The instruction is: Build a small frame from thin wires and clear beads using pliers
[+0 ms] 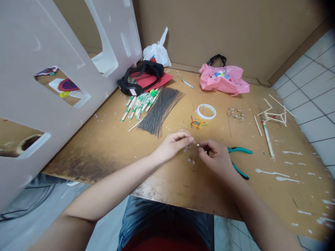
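My left hand [176, 143] is closed, thumb against fingers, on a thin wire strung with clear beads [193, 162]. The beads hang just below its fingertips, over the table. Close on its right, my right hand [213, 155] is wrapped round the head of a pair of pliers. The pliers [240, 150] have teal handles that spread apart behind the hand to the right. A shiny metal tip shows at the right fingertips, beside the beaded wire. Whether the jaws grip the wire is too small to tell.
Beyond my hands lie a tape roll [206, 111], coloured ties [198, 123], dark wires [161, 111], wrapped chopsticks [141, 104] and a black headset [141, 78]. A beaded ring [236, 114], pink bag [223, 82] and stick frame [274, 115] are rightward. A white plastic panel [78, 69] stands left.
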`<state>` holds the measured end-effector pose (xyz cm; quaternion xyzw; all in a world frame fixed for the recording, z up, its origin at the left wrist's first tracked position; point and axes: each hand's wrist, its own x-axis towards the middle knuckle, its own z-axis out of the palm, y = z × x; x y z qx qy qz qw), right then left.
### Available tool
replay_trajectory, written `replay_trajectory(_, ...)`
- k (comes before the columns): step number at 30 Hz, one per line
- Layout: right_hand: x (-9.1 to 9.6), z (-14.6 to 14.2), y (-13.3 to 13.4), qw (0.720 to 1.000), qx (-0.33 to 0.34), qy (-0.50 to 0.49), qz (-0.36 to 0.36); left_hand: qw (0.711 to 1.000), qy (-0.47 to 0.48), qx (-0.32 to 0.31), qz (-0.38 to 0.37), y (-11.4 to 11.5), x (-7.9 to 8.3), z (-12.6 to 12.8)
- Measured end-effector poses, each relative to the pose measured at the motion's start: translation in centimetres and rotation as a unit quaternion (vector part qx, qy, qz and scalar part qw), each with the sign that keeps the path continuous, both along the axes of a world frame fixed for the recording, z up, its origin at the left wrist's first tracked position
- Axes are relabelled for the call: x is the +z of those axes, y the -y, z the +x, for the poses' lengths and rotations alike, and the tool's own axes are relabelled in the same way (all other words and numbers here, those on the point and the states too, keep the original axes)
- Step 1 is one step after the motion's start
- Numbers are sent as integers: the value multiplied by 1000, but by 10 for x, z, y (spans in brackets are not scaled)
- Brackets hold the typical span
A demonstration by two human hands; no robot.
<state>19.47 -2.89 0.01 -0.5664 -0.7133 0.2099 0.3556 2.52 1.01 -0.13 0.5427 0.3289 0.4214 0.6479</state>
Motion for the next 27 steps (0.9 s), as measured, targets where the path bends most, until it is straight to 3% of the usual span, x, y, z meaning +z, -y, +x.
replay_trajectory(5, -2, -1, -1, 997, 16, -64, -31, 966, 154, -31, -207, -1, -5, 5)
replay_trajectory(10, 0, -3, -1, 991, 41, -114, -61, 935, 198, -46, -290, -3, -8, 6)
replay_trajectory(18, -1, -3, -1, 985, 51, -145, -84, 936, 198, -42, -288, -3, -7, 4)
replay_trajectory(27, -3, -2, -2, 991, 25, -122, -48, 950, 195, -40, -241, 4, 0, 6)
